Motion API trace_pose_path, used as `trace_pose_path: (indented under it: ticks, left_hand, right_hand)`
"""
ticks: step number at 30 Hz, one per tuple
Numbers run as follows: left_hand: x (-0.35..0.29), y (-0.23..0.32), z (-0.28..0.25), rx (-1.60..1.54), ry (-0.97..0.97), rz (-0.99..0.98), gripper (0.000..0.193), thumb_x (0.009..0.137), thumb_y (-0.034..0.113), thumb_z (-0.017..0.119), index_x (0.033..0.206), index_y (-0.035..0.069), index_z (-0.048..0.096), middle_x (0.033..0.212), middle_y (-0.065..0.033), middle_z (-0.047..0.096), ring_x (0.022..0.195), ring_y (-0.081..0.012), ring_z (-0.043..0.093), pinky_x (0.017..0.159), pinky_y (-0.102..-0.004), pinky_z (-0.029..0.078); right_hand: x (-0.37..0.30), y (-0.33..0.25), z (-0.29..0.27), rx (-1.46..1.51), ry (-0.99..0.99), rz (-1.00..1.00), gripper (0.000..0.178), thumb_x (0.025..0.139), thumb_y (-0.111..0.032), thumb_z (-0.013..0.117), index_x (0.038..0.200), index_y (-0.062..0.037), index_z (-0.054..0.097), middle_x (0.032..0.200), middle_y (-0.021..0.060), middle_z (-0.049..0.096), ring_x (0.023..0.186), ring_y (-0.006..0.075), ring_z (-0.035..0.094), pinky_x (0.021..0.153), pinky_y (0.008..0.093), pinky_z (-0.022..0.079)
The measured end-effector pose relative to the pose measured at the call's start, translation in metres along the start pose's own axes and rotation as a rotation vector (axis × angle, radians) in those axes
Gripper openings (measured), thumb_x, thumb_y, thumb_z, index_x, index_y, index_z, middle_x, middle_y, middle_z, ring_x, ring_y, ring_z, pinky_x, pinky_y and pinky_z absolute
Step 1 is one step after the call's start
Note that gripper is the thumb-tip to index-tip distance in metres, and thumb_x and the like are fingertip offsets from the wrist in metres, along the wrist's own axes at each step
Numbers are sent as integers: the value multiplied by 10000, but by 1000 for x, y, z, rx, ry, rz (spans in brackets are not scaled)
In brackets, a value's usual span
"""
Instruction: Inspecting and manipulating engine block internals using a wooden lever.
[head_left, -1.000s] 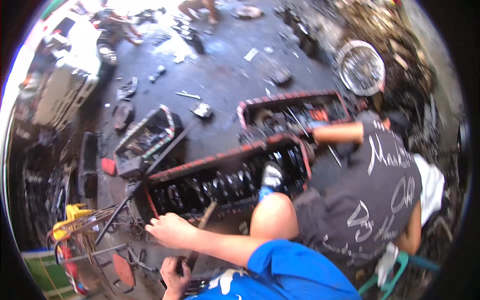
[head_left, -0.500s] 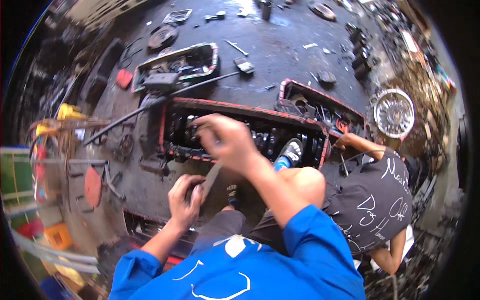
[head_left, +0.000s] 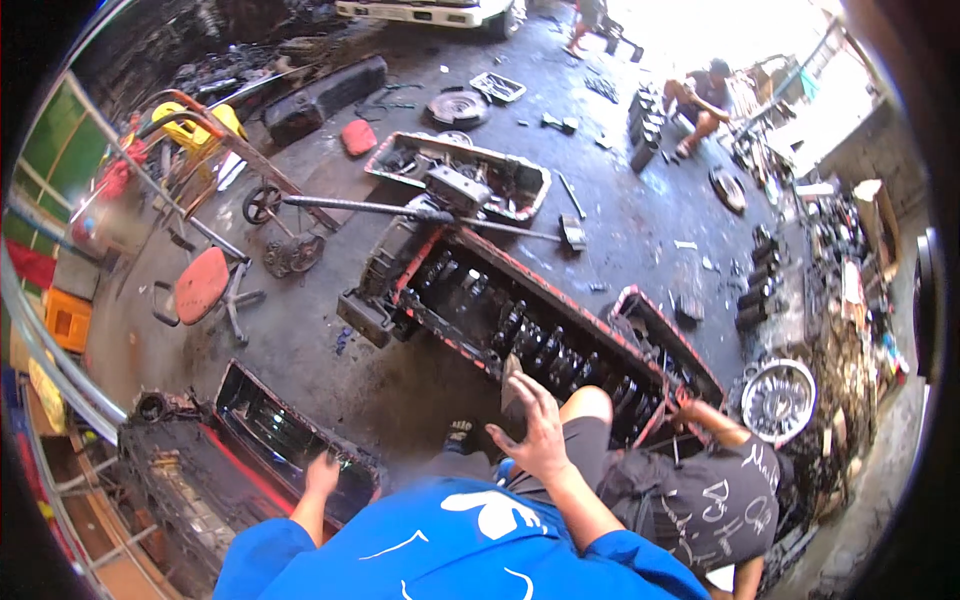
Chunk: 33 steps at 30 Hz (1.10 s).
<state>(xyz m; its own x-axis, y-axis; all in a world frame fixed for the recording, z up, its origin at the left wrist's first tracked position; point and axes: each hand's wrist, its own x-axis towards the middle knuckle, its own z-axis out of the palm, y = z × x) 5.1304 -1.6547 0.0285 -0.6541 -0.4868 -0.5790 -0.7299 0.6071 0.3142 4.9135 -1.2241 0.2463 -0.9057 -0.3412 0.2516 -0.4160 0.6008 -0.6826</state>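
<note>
My right hand (head_left: 540,432) is raised beside the near edge of a long black engine block (head_left: 480,322) with a red-edged rim. Between its thumb and fingers is a flat grey, wedge-shaped piece (head_left: 511,392), its exact kind unclear. My left hand (head_left: 322,474) is low, over the near edge of a dark, shiny oil pan (head_left: 262,408); blur and its small size hide how its fingers are set. Inside the block sits a row of oily black metal parts (head_left: 540,345). A co-worker's hand (head_left: 690,408) is at the block's right end.
The co-worker in a dark shirt (head_left: 715,495) crouches close on my right. Beyond the block lie an oil pan with parts (head_left: 520,170) and a long bar (head_left: 370,208). A red-seated chair (head_left: 203,285) stands left; a round metal clutch-like disc (head_left: 778,400) lies right.
My view has swung left and up, showing more of the floor. My hands have parted: the left has dropped toward the lower-left oil pan, and the right has drawn back from over the block.
</note>
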Motion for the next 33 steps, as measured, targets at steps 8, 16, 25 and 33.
trace_pose_path:
  ticks: [8, 16, 25, 33]
  left_hand:
    - [-65, -103, 68, -309, -264, -386, 212, 887, 215, 607, 942, 26, 686, 703, -140, 694, 572, -240, 679, 503, -404, 534]
    - [-35, 100, 26, -549, -140, 7, 273, 948, 262, 695, 1146, 74, 686, 890, -70, 726, 787, -142, 683, 696, -311, 553]
    - [-39, -61, 41, -697, 118, -359, 160, 923, 216, 637, 958, 64, 672, 761, -69, 714, 654, -183, 681, 608, -350, 548]
    - [4, -190, 13, -780, -118, -498, 249, 917, 275, 668, 1031, 53, 661, 786, -115, 722, 627, -225, 674, 560, -385, 539]
  right_hand:
    - [41, 24, 14, -24, -2, -377, 275, 733, -131, 797, 986, -80, 700, 1018, 74, 686, 867, 265, 681, 770, 373, 549]
    - [39, 32, 13, -11, -140, -334, 311, 785, -251, 781, 1038, -93, 694, 988, 85, 682, 933, 267, 671, 830, 395, 528]
    - [123, -28, -16, -200, -681, -125, 502, 870, -385, 699, 1269, -92, 620, 1115, 144, 679, 1024, 349, 670, 890, 444, 538]
    - [256, -64, 150, -272, -522, -41, 408, 855, -285, 717, 1185, -53, 659, 1076, 186, 717, 1003, 350, 697, 873, 436, 554]
